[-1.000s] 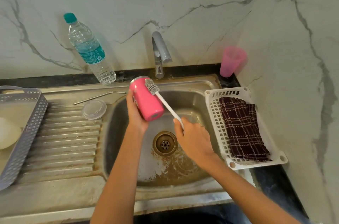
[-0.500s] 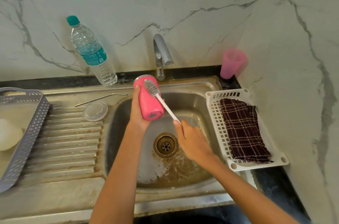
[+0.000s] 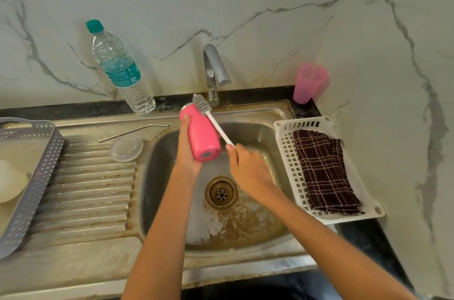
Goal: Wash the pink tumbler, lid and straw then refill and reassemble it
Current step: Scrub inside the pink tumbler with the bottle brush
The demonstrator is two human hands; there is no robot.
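The left hand (image 3: 186, 152) has its fingers wrapped round the pink tumbler (image 3: 202, 135), held tilted over the sink (image 3: 265, 132), base near and mouth far; the right hand (image 3: 248, 167) pinches the bottle brush (image 3: 216, 125) by its white handle, bristles at the far rim. To scrub well, I'd hold the tumbler firm, steer the bristles squarely into the mouth and twist (lid (image 3: 126, 148) and straw (image 3: 134, 130) wait on the drainboard (image 3: 86, 189), left)
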